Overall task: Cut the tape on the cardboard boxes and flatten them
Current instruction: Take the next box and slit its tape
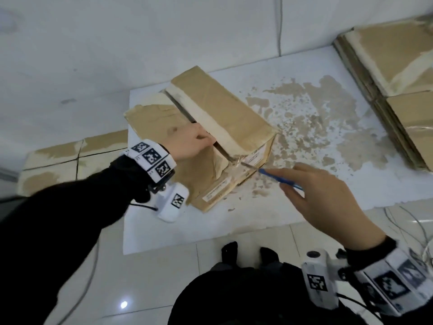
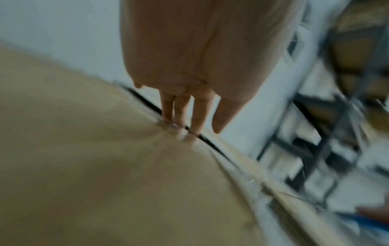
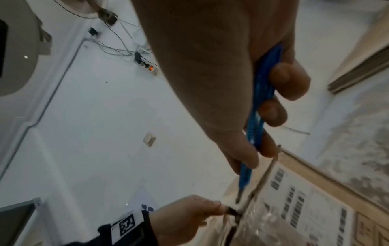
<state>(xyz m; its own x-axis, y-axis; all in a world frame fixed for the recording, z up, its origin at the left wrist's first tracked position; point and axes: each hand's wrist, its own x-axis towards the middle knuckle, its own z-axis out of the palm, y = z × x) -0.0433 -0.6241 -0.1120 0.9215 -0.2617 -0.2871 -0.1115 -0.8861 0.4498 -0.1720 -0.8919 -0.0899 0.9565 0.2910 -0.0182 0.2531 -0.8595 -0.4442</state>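
A worn brown cardboard box [image 1: 225, 118] lies on a white sheet [image 1: 304, 207] on the floor, its top flaps parted along the middle seam. My left hand [image 1: 205, 140] holds the left flap [image 2: 84, 149], fingers [image 2: 181, 113] tucked into the seam gap and thumb on top. In my right hand [image 1: 294, 181] is a blue utility knife [image 1: 280, 178], gripped by the handle [image 3: 260, 106]. Its blade tip [image 1: 244, 164] meets the clear tape at the box's near top edge, above the white label [image 3: 305, 208]. The left hand [image 3: 189, 216] sits just beside the blade.
A stack of flattened cardboard [image 1: 398, 73] lies at the right, another [image 1: 70, 158] at the left. Brown paper scraps stick to the sheet [image 1: 328, 127]. Cables [image 1: 412, 224] trail at the right, my feet [image 1: 234, 252] stand at the sheet's near edge. A power strip [image 3: 147, 66] lies on the floor.
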